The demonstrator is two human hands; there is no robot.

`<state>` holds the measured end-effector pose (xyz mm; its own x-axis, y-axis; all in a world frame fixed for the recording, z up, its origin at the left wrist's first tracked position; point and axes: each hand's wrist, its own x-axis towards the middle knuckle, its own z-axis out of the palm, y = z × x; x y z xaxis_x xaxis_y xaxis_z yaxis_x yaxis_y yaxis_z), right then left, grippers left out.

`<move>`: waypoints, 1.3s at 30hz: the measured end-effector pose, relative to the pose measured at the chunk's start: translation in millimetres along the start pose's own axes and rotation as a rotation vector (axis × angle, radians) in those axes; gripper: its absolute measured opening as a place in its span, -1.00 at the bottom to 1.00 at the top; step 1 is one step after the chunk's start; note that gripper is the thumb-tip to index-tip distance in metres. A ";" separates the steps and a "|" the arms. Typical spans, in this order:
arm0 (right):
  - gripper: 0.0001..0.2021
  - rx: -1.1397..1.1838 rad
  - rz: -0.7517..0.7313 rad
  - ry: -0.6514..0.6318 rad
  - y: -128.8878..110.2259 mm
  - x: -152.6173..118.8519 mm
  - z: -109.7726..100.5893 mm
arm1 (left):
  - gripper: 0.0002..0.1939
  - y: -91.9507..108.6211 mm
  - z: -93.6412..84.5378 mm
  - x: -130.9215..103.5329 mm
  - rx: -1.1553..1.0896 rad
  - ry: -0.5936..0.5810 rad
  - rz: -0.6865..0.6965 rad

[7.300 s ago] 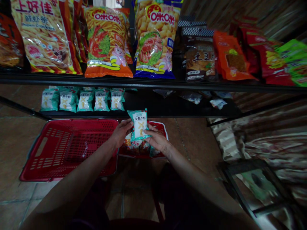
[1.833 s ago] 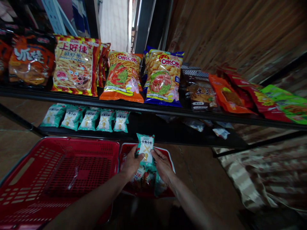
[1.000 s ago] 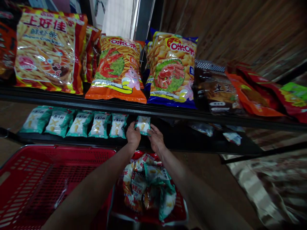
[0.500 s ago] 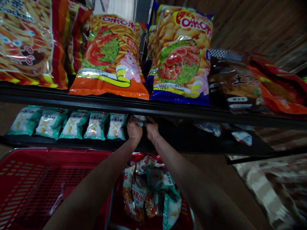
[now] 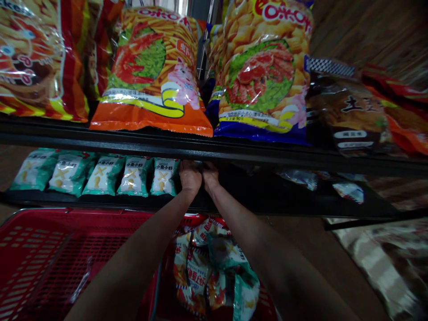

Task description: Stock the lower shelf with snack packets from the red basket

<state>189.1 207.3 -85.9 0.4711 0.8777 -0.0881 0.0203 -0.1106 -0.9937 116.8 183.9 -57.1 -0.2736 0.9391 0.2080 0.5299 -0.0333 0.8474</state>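
Tight spot, honestly. The left hand point(image 5: 190, 178) is right beside the end teal packet point(image 5: 163, 177), so a sideways nudge could probably tip it or skew the row. Knuckles might also scrape the upper shelf point(image 5: 160, 143), since the gap looks low. The small packet point(image 5: 198, 164) is between the left hand and the right hand point(image 5: 210, 176), over the lower shelf point(image 5: 254, 191), mostly hidden; can't tell if the fingers are open or gripping. Packets look like puffy, crinkly film pillows that could slide. Near left, the red basket point(image 5: 96, 214) is slotted, stiff-looking plastic.
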 end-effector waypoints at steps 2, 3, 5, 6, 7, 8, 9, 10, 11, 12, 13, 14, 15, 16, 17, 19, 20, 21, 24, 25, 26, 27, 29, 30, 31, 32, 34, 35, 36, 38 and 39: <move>-0.65 -0.083 -0.062 -0.008 4.1 1.3 -0.7 | -0.66 -0.3 -0.2 -0.2 0.008 -0.011 -0.012; -0.66 -0.126 -0.082 -0.010 5.6 2.0 -1.1 | -0.66 -0.3 -0.3 -0.3 0.014 -0.016 -0.017; -0.69 -0.209 -0.107 -0.015 7.4 3.2 -2.1 | -0.65 0.0 -0.4 -0.5 0.037 -0.024 -0.023; -0.71 -0.246 -0.116 -0.015 7.4 3.6 -2.6 | -0.66 0.2 -0.4 -0.5 0.053 -0.027 -0.016; -0.73 -0.283 -0.123 -0.017 7.0 3.8 -3.3 | -0.66 0.6 -0.5 -0.6 0.071 -0.029 -0.003; -0.75 -0.319 -0.128 -0.023 6.0 3.8 -4.1 | -0.67 1.1 -0.5 -0.6 0.090 -0.032 0.012; -0.76 -0.352 -0.130 -0.029 4.5 3.4 -5.1 | -0.68 1.7 -0.7 -0.7 0.110 -0.034 0.025; -0.76 -0.380 -0.129 -0.033 2.6 2.8 -6.1 | -0.69 2.5 -0.8 -0.8 0.128 -0.038 0.034; -0.77 -0.403 -0.122 -0.038 0.5 1.9 -7.3 | -0.70 3.3 -1.0 -1.1 0.142 -0.038 0.037; -0.77 -0.419 -0.112 -0.042 -1.8 0.9 -8.4 | -0.70 4.2 -1.1 -1.3 0.150 -0.037 0.035; -0.77 -0.429 -0.100 -0.044 -4.1 -0.3 -9.5 | -0.69 4.9 -1.1 -1.6 0.153 -0.034 0.029; -0.76 -0.436 -0.088 -0.041 -6.3 -1.5 -10.6 | -0.67 5.4 -1.0 -1.9 0.152 -0.032 0.022; -0.76 -0.444 -0.076 -0.039 -8.3 -2.6 -11.5 | -0.65 5.7 -0.7 -2.2 0.148 -0.031 0.016; -0.76 -0.451 -0.064 -0.037 -10.0 -3.7 -12.2 | -0.63 5.6 -0.1 -2.4 0.141 -0.033 0.012; -0.76 -0.458 -0.058 -0.035 -11.4 -4.6 -12.8 | -0.62 5.2 0.8 -2.6 0.132 -0.039 0.010; -0.75 -0.469 -0.061 -0.033 -13.4 -5.9 -13.6 | -0.62 3.6 3.0 -2.8 0.114 -0.052 0.004; -0.75 -0.476 -0.066 -0.034 -14.1 -6.3 -13.8 | -0.63 2.6 4.2 -2.8 0.109 -0.056 -0.004; -0.75 -0.486 -0.070 -0.037 -14.7 -6.5 -14.1 | -0.63 1.7 5.4 -2.8 0.107 -0.057 -0.015; -0.74 -0.517 -0.065 -0.049 -16.2 -6.4 -15.0 | -0.61 -0.3 7.9 -2.7 0.114 -0.058 -0.026; -0.73 -0.520 -0.061 -0.050 -16.5 -6.2 -15.4 | -0.62 -0.6 8.3 -2.6 0.115 -0.062 -0.017; -0.73 -0.517 -0.059 -0.051 -16.8 -6.0 -15.9 | -0.62 -0.7 8.4 -2.4 0.116 -0.065 -0.005; -0.73 -0.511 -0.058 -0.054 -17.0 -5.7 -16.4 | -0.63 -0.6 8.2 -2.3 0.117 -0.068 0.004; -0.74 -0.502 -0.058 -0.064 -16.7 -5.0 -17.4 | -0.66 0.3 7.5 -2.0 0.123 -0.075 0.017; -0.74 -0.503 -0.061 -0.072 -16.4 -4.5 -17.8 | -0.68 1.0 7.0 -1.9 0.130 -0.078 0.020; -0.74 -0.504 -0.064 -0.078 -16.0 -4.0 -18.1 | -0.69 1.9 6.3 -2.0 0.140 -0.082 0.022; -0.73 -0.503 -0.069 -0.081 -15.6 -3.6 -18.3 | -0.69 2.9 5.6 -2.1 0.153 -0.086 0.025; -0.73 -0.499 -0.078 -0.085 -15.2 -2.9 -18.2 | -0.70 5.2 3.6 -3.0 0.180 -0.097 0.040; -0.73 -0.494 -0.076 -0.089 -15.3 -2.9 -18.1 | -0.70 6.4 2.4 -3.8 0.190 -0.102 0.052; -0.72 -0.493 -0.073 -0.094 -15.7 -3.0 -18.0 | -0.70 7.7 1.0 -4.9 0.197 -0.107 0.066; -0.70 -0.506 -0.064 -0.098 -16.9 -4.1 -18.4 | -0.69 10.2 -2.4 -8.3 0.209 -0.114 0.086; -0.69 -0.517 -0.062 -0.093 -17.5 -5.0 -19.2 | -0.67 11.4 -4.1 -10.7 0.217 -0.114 0.089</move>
<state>203.3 195.9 -66.7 0.3753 0.9250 -0.0594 0.4891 -0.2521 -0.8350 122.4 172.1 -47.7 -0.1321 0.9687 0.2101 0.7112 -0.0550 0.7008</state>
